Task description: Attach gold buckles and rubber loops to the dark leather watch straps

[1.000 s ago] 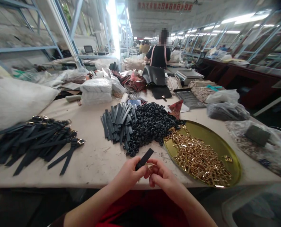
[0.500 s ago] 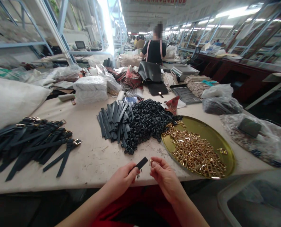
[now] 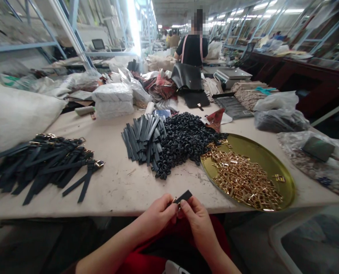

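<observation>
A short black strap (image 3: 184, 196) is held between my two hands at the front edge of the table. My left hand (image 3: 161, 210) is closed around its near end, most of which the fingers hide. A gold buckle (image 3: 174, 200) shows at those fingertips, against the strap. My right hand (image 3: 197, 216) pinches the strap between thumb and fingers, its far end sticking out above. Whether the buckle is fully threaded on the strap cannot be made out. Beyond my hands lie a pile of black loops (image 3: 183, 140) and a stack of black straps (image 3: 143, 137).
At the right, a round gold tray (image 3: 286, 186) holds many gold buckles (image 3: 243, 179). Buckled black straps (image 3: 49, 163) are heaped at the left. Plastic-wrapped bundles (image 3: 114, 99) and a black bag (image 3: 188, 78) stand further back. A person (image 3: 192, 49) is beyond the table.
My hands have come together, and the buckle that was in my right hand is now against the strap at my left fingertips. My right hand now grips the strap. The view has shifted slightly.
</observation>
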Available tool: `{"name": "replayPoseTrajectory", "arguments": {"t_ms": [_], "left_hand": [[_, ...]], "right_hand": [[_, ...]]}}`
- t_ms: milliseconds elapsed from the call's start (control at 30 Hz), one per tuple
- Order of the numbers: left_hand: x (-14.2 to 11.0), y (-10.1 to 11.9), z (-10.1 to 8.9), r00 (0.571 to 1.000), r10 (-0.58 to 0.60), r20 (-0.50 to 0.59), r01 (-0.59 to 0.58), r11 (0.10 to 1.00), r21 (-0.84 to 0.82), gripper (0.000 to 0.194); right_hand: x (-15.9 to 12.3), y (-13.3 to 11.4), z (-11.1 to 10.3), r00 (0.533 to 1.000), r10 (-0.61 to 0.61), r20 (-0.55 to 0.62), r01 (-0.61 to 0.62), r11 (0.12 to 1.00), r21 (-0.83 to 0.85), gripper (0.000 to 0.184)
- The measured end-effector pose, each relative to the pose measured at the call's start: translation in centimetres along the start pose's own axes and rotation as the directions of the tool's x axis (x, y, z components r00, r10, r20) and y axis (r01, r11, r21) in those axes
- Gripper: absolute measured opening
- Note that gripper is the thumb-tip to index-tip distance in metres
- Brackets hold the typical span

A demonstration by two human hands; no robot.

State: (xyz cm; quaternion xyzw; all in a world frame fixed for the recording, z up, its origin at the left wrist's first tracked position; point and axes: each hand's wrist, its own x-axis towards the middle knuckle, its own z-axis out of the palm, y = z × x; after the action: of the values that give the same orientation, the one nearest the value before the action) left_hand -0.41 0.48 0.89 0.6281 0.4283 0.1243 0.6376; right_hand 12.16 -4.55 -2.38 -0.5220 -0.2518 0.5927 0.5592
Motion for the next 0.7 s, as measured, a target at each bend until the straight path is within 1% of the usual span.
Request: {"name": "replayPoseTrajectory", "arguments": {"t_ms": [67, 133, 200, 233, 300, 367, 400, 467, 500, 533, 567, 600, 667, 700], "left_hand": [[0.0, -0.2, -0.1, 0.999, -0.02, 0.032, 0.023, 0.997, -0.071, 0.023], [0.1, -0.5, 0.1, 0.999, -0.034, 0.035, 0.038, 0.991, -0.13, 0.023], [0.2, -0.8, 0.3, 0.998, -0.054, 0.009, 0.055, 0.986, -0.159, 0.023], [0.2, -0.9, 0.5, 0.998, -0.069, -0.01, 0.066, 0.985, -0.158, 0.023], [0.1, -1.1, 0.8, 0.995, -0.089, -0.041, 0.083, 0.987, -0.136, 0.024], [0.0, -1.3, 1.0, 0.995, -0.075, -0.063, 0.07, 0.994, -0.089, 0.025], [-0.1, -1.4, 1.0, 0.996, -0.055, -0.077, 0.051, 0.997, -0.054, 0.025], [-0.3, -1.4, 1.1, 0.992, -0.011, -0.124, 0.016, 0.999, 0.041, 0.025], [-0.5, -1.3, 1.1, 0.988, 0.006, -0.154, 0.009, 0.995, 0.098, 0.025], [-0.7, -1.1, 1.0, 0.984, 0.014, -0.175, 0.012, 0.989, 0.15, 0.024], [-0.9, -0.8, 1.0, 0.984, 0.011, -0.18, 0.023, 0.982, 0.187, 0.023], [-1.1, -0.5, 0.9, 0.987, -0.002, -0.164, 0.036, 0.979, 0.201, 0.022], [-1.4, 0.1, 0.6, 0.996, -0.037, -0.08, 0.051, 0.982, 0.183, 0.02], [-1.5, 0.3, 0.5, 0.998, -0.051, -0.032, 0.055, 0.984, 0.167, 0.02]], "right_hand": [[0.0, -0.3, 0.0, 0.996, 0.081, 0.04, -0.084, 0.994, 0.074, 0.023], [0.1, -0.5, 0.1, 0.983, 0.154, 0.097, -0.168, 0.971, 0.172, 0.023], [0.0, -0.6, 0.2, 0.977, 0.176, 0.12, -0.199, 0.957, 0.213, 0.023], [0.0, -0.6, 0.3, 0.981, 0.162, 0.106, -0.18, 0.965, 0.19, 0.024], [-0.1, -0.4, 0.4, 0.995, 0.094, 0.046, -0.097, 0.994, 0.059, 0.025], [-0.3, -0.1, 0.2, 1.0, -0.02, -0.021, 0.017, 0.987, -0.162, 0.025], [-0.5, 0.0, 0.1, 0.995, -0.089, -0.044, 0.073, 0.955, -0.289, 0.023], [-0.6, 0.1, -0.3, 0.973, -0.224, -0.05, 0.17, 0.849, -0.5, 0.019], [-0.7, 0.1, -0.5, 0.963, -0.268, -0.038, 0.2, 0.799, -0.567, 0.017], [-0.7, 0.0, -0.7, 0.959, -0.282, -0.026, 0.21, 0.77, -0.603, 0.016], [-0.7, -0.1, -0.9, 0.966, -0.259, -0.016, 0.197, 0.771, -0.605, 0.016], [-0.8, -0.3, -1.0, 0.979, -0.204, -0.007, 0.162, 0.8, -0.577, 0.018], [-0.8, -0.7, -1.2, 0.999, -0.041, 0.031, 0.051, 0.884, -0.465, 0.022], [-0.8, -0.9, -1.2, 0.997, 0.032, 0.065, -0.003, 0.916, -0.401, 0.023]]}}
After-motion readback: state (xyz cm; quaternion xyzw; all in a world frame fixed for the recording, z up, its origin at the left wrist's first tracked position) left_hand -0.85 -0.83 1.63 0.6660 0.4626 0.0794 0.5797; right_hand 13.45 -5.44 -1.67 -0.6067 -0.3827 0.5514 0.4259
